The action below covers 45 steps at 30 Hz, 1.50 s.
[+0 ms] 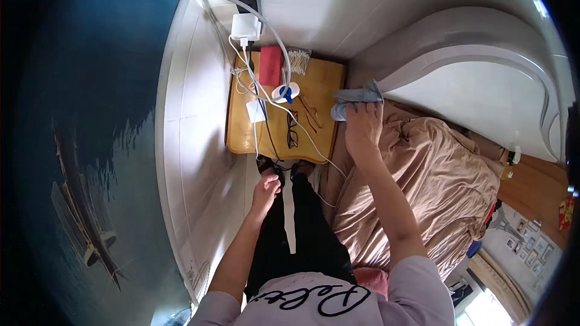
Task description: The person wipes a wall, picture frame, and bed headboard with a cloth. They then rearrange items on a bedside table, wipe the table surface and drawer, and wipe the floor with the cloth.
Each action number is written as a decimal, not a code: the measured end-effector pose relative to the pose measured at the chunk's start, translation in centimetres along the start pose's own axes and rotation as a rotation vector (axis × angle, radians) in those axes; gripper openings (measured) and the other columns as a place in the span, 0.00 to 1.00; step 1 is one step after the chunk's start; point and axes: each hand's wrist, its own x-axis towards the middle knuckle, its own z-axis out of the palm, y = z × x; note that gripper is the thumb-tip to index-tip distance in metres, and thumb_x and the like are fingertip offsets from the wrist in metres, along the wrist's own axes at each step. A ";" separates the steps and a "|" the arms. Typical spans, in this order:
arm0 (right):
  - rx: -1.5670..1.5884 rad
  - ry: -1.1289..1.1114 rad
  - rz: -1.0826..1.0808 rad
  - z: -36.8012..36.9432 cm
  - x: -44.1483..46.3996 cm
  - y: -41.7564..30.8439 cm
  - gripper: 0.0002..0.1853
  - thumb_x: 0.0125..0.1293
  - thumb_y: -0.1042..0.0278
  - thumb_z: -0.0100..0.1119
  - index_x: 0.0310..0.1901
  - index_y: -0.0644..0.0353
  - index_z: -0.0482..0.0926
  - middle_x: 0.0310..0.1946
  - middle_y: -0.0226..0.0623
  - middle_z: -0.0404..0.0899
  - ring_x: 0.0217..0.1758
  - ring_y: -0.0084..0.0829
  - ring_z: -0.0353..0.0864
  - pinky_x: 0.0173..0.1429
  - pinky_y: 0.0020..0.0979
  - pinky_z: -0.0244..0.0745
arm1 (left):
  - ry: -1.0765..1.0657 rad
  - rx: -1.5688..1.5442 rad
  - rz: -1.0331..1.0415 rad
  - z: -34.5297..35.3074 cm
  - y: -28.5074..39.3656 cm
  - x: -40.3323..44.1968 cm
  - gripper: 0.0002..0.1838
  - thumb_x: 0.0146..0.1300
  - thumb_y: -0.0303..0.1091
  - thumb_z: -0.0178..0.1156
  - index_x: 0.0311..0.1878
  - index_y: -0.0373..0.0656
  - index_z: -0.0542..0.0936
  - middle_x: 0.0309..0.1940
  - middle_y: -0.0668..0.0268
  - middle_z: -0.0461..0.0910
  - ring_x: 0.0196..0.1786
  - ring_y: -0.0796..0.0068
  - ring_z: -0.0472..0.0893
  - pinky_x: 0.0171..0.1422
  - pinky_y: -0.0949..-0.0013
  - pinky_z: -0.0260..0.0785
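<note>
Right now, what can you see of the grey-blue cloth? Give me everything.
The grey-blue cloth looks like soft, plain fabric, bunched into folds rather than spread flat, with one part reaching left below the main fold. The right hand covers its near side and hides some of it; grip or light press, I can't tell. It is at the wooden table's right edge, near the curved headboard. What supports it underneath is hidden.

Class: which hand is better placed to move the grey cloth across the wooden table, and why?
Probably the right hand: it holds the grey cloth at the right edge of the wooden table. The left hand is well away from the cloth.
</note>
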 end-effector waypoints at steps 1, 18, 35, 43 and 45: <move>0.111 0.130 0.065 -0.9 -1.6 0.0 0.16 0.63 0.70 0.57 0.52 0.58 0.84 0.46 0.41 0.81 0.58 0.44 0.77 0.76 0.51 0.59 | -0.001 0.001 -0.007 0.3 0.8 0.7 0.19 0.74 0.40 0.63 0.64 0.45 0.78 0.44 0.70 0.84 0.41 0.82 0.81 0.42 0.75 0.71; 1.676 0.205 0.720 -0.5 -10.5 -1.0 0.24 0.65 0.81 0.59 0.64 0.67 0.76 0.53 0.35 0.81 0.57 0.25 0.79 0.63 0.27 0.74 | 0.484 0.885 0.196 15.5 13.1 11.0 0.62 0.49 0.67 0.74 0.74 0.30 0.60 0.68 0.39 0.69 0.69 0.44 0.71 0.72 0.49 0.65; 0.599 -0.056 0.211 16.3 13.6 -2.0 0.34 0.68 0.66 0.61 0.76 0.44 0.65 0.77 0.49 0.57 0.75 0.58 0.62 0.75 0.48 0.67 | 0.633 0.899 0.335 16.4 12.2 14.3 0.46 0.52 0.43 0.75 0.70 0.33 0.64 0.68 0.51 0.66 0.67 0.45 0.69 0.69 0.49 0.64; 0.491 0.136 0.201 18.2 6.5 -4.3 0.27 0.63 0.73 0.62 0.65 0.49 0.77 0.68 0.47 0.69 0.67 0.56 0.69 0.68 0.49 0.74 | 0.550 0.758 0.482 13.5 10.2 14.4 0.31 0.53 0.34 0.70 0.61 0.38 0.73 0.56 0.50 0.73 0.57 0.41 0.76 0.60 0.47 0.72; 0.537 0.149 0.215 17.7 4.9 -4.6 0.26 0.59 0.73 0.64 0.61 0.49 0.80 0.64 0.48 0.73 0.64 0.55 0.71 0.63 0.49 0.76 | 0.585 0.691 0.513 13.2 9.8 14.5 0.25 0.54 0.32 0.68 0.56 0.38 0.78 0.49 0.50 0.77 0.53 0.44 0.79 0.58 0.49 0.73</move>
